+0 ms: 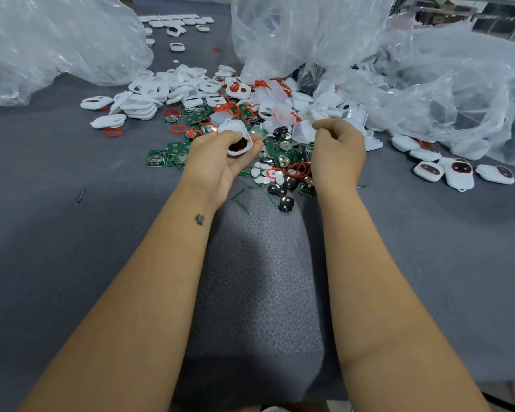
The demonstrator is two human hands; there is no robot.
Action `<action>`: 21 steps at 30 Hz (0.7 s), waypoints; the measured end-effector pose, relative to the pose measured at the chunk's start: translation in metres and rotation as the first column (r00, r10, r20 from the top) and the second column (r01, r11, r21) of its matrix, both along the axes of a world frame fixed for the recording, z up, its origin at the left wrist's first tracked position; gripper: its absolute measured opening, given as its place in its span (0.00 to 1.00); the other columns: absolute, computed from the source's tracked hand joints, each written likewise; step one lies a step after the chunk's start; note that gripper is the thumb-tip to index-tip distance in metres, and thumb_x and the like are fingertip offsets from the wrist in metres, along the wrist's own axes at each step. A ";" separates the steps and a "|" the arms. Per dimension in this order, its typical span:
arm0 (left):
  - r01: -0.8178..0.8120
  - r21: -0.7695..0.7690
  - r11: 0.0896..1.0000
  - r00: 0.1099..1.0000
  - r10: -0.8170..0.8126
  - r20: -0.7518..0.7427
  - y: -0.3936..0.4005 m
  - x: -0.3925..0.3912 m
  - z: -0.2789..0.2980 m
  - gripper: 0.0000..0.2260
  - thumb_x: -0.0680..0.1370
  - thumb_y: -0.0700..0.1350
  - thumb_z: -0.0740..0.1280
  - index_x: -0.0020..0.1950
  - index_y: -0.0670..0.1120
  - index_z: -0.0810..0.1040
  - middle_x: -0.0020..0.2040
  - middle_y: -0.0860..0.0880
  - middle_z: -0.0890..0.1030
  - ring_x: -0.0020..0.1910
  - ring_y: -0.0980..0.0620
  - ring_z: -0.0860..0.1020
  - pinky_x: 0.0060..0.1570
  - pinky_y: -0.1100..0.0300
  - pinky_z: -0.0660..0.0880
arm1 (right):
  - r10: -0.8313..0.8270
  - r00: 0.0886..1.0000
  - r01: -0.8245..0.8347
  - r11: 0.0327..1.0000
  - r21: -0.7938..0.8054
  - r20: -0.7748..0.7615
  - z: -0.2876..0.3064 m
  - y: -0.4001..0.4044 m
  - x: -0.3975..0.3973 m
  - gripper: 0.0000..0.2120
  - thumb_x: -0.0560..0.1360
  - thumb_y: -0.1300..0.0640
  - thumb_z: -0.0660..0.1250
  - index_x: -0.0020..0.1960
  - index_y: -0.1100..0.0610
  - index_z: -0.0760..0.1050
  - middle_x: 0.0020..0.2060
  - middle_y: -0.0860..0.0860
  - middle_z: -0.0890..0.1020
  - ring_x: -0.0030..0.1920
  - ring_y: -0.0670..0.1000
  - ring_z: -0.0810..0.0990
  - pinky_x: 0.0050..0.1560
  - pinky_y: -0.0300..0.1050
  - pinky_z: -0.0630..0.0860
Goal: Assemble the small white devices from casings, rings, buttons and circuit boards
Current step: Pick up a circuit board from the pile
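From the head view, the left hand held a white casing, fingers curled round it, dark part inside, just above the parts pile on the grey desk. The right hand hovered beside the casing, grip curled; whether it pinched anything could not be told. Finished devices lay right of the pile, plastic bags behind it.

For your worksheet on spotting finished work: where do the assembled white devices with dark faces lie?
In the head view, three assembled devices lie on the grey mat at the right, beyond the right hand, just below the clear plastic bags.
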State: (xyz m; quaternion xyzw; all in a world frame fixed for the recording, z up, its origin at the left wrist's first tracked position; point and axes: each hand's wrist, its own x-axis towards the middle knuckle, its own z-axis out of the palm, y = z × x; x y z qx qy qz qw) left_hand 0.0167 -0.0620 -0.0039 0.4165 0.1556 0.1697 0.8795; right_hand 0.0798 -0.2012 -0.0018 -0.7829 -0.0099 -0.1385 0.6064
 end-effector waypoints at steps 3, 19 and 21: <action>-0.019 0.005 1.000 1.000 0.019 -0.018 -0.001 0.000 0.000 0.04 0.81 0.33 0.62 0.50 0.34 0.75 0.51 0.33 0.81 0.45 0.44 0.84 0.41 0.61 0.81 | 0.041 0.999 -0.037 0.974 -0.225 0.013 -0.004 -0.002 0.003 0.18 0.73 0.63 0.57 0.55 0.52 0.81 0.51 0.55 0.81 0.49 0.56 0.77 0.54 0.52 0.75; 0.012 0.054 0.998 1.000 -0.011 -0.023 -0.005 -0.001 0.001 0.05 0.81 0.34 0.61 0.51 0.36 0.77 0.39 0.41 0.85 0.40 0.48 0.85 0.40 0.61 0.81 | 0.129 0.991 -0.122 0.685 -0.718 -0.044 -0.016 0.001 0.009 0.20 0.80 0.46 0.55 0.70 0.44 0.71 0.68 0.52 0.70 0.70 0.56 0.61 0.68 0.53 0.53; 0.016 0.064 0.998 1.000 -0.014 -0.026 -0.005 -0.002 0.001 0.06 0.81 0.34 0.61 0.50 0.37 0.77 0.40 0.41 0.85 0.40 0.48 0.85 0.40 0.61 0.81 | 0.140 0.988 -0.134 0.635 -0.760 -0.058 -0.017 0.002 0.011 0.20 0.81 0.44 0.54 0.70 0.44 0.70 0.68 0.52 0.70 0.70 0.56 0.60 0.68 0.54 0.52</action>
